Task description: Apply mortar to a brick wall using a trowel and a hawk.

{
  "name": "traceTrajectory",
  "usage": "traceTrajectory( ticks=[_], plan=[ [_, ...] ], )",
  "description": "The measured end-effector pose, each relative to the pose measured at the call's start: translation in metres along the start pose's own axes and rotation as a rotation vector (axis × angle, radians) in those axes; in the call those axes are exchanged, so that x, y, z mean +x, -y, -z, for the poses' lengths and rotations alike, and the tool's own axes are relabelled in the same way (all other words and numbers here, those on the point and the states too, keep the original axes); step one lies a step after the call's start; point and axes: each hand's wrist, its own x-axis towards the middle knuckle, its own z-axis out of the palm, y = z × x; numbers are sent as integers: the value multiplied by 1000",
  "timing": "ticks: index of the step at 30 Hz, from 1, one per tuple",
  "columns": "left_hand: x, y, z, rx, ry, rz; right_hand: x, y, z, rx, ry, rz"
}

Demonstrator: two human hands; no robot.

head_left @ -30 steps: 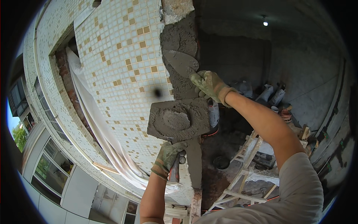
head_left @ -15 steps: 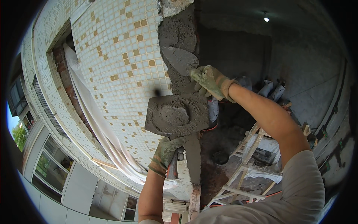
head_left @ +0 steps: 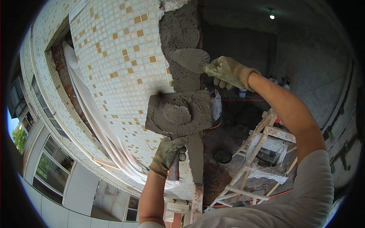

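In my gloved right hand [head_left: 230, 72], closed round its handle, is a trowel [head_left: 191, 60] with a rounded, mortar-smeared blade. The blade lies against, or just in front of, the wet grey mortar [head_left: 178, 30] on the wall's vertical edge; contact is hard to tell. Below it, my gloved left hand [head_left: 168, 154] grips a flat rectangular mortar hawk [head_left: 157, 117], whose reddish handle end [head_left: 174, 171] shows under the fingers. A swirled heap of mortar [head_left: 176, 114] covers the hawk's top. Smoother mortar [head_left: 196, 159] coats the edge lower down.
White-and-tan mosaic tile [head_left: 118, 49] covers the wall at left, beside a recess with a draped white cloth [head_left: 99, 129]. To the right are a wooden stepladder [head_left: 247, 167], a black bucket [head_left: 223, 157], a white bag [head_left: 216, 106] and a lit bulb [head_left: 272, 16].
My right hand and trowel have shifted right, and the blade has turned flatter. The hawk stays at nearly the same place in my left hand. The view has swung slightly.
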Motion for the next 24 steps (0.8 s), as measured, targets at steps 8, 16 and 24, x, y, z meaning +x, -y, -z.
traceTrajectory(
  ticks=[8,16,24],
  plan=[
    [8,1,-10,61,-5,-5,48,-7,102,202,58,191],
    [-5,24,-1,51,-65,42,-27,-85,11,-931,-439,912],
    [-10,53,-20,9,-75,50,-109,-105,-45,-765,-202,589]
  ],
)
